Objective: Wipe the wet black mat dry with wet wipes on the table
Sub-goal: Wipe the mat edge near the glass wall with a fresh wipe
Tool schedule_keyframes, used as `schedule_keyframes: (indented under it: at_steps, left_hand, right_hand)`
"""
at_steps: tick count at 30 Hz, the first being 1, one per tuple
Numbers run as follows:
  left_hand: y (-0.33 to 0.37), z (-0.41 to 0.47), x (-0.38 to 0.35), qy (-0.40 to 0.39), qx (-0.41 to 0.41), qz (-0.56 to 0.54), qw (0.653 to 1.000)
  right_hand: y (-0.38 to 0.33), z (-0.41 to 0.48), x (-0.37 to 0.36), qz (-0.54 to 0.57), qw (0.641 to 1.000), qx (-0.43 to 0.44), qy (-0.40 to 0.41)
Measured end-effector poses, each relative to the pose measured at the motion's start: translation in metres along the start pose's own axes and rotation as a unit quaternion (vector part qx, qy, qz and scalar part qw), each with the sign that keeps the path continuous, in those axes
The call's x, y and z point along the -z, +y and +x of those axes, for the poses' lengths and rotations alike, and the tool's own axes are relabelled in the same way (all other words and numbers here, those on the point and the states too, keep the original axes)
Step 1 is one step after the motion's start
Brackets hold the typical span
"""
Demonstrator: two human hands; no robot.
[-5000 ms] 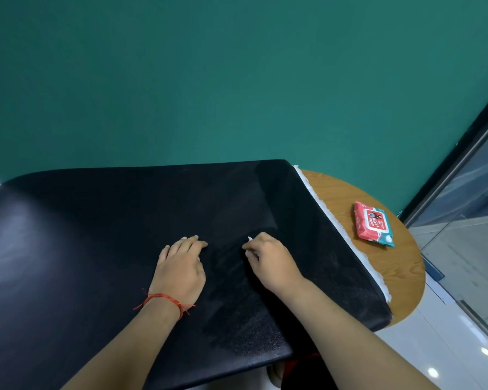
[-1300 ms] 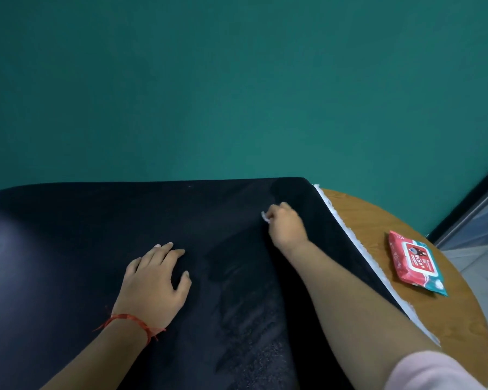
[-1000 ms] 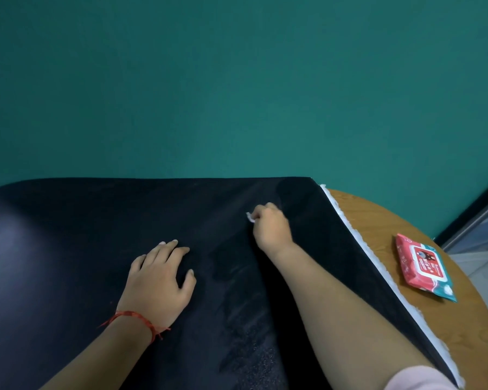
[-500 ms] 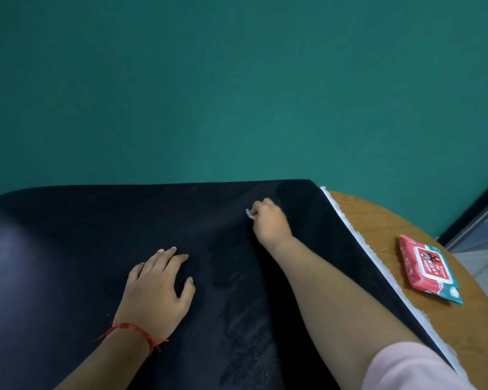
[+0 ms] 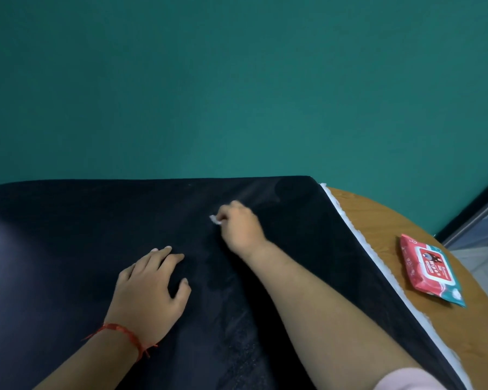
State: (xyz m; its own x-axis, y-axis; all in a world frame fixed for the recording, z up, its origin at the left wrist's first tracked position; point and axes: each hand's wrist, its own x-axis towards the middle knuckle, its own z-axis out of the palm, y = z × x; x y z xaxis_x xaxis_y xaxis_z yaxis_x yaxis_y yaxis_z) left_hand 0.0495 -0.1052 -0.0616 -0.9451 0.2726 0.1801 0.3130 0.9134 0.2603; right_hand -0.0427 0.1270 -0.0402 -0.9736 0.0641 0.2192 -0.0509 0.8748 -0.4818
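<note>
The right grip (image 5: 241,229) is curled tight around a small white wipe (image 5: 215,220), bunched so that only a corner pokes out on the left side of the fingers. The grip presses the wipe down onto the black mat (image 5: 68,235), in the far right part of it, short of the back edge and near the far right corner.

From that grip the part that matters lies back toward the person. A band of the mat running down between the two forearms looks mottled and speckled, which I read as wetness not yet taken up. If so, the next stroke is a pull toward the body rather than a push outward, as little mat is left beyond the knuckles.

The left grip (image 5: 152,288) holds nothing. It lies flat, fingers spread and straight, palm down on the mat, closer to the person and to the left of the mottled band. It seems to pin the mat against the drag of wiping. A red string (image 5: 124,332) circles that wrist.

The mat's long axis runs left to right across the view, and it covers most of the counter (image 5: 378,220). A white fringe (image 5: 364,240) shows along its right edge. Beyond that, on bare wood well apart from both hands, sits the red wipe pack (image 5: 428,270), nearer the right arm should a fresh wipe be wanted.
</note>
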Motion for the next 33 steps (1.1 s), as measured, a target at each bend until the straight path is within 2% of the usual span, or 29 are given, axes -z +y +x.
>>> schedule_keyframes:
  at_steps: [3,6,11,15,18,21,25,28,30,33]
  left_hand:
    - [-0.006,0.018,0.006,-0.003,0.002,0.012,1.0]
    - [-0.008,0.048,0.008,0.015,-0.004,0.029,0.999]
    - [-0.004,0.076,-0.004,0.036,0.01,0.062,0.997]
    - [-0.005,0.076,-0.016,0.1,-0.001,0.019,0.995]
    - [-0.006,0.079,-0.02,0.08,0.006,-0.014,0.997]
    - [-0.004,0.08,-0.021,0.067,0.022,-0.021,0.997]
    - [-0.002,0.081,-0.019,0.055,0.035,-0.028,0.997]
    - [-0.002,0.08,-0.018,0.057,0.039,-0.028,0.997]
    - [-0.002,0.08,-0.017,0.053,0.038,-0.028,0.997]
    - [-0.002,0.079,-0.016,0.049,0.035,-0.031,0.998]
  right_hand:
    - [-0.018,-0.012,-0.016,0.024,0.996,0.076,-0.044]
    - [-0.003,0.002,-0.009,0.005,0.996,0.071,-0.052]
    - [0.062,0.039,0.025,-0.07,0.996,-0.041,0.029]
    - [0.116,0.063,0.058,-0.111,0.982,-0.141,0.065]
    - [0.117,0.074,0.058,-0.103,0.977,-0.172,0.074]
    - [0.086,0.074,0.04,-0.064,0.985,-0.143,0.067]
    - [0.021,0.056,-0.005,-0.012,1.0,-0.008,0.015]
    - [-0.008,0.045,-0.023,0.004,0.996,0.081,-0.044]
    - [0.0,0.055,-0.017,0.006,0.995,0.082,-0.051]
    - [0.037,0.078,-0.001,-0.029,0.999,0.023,-0.01]
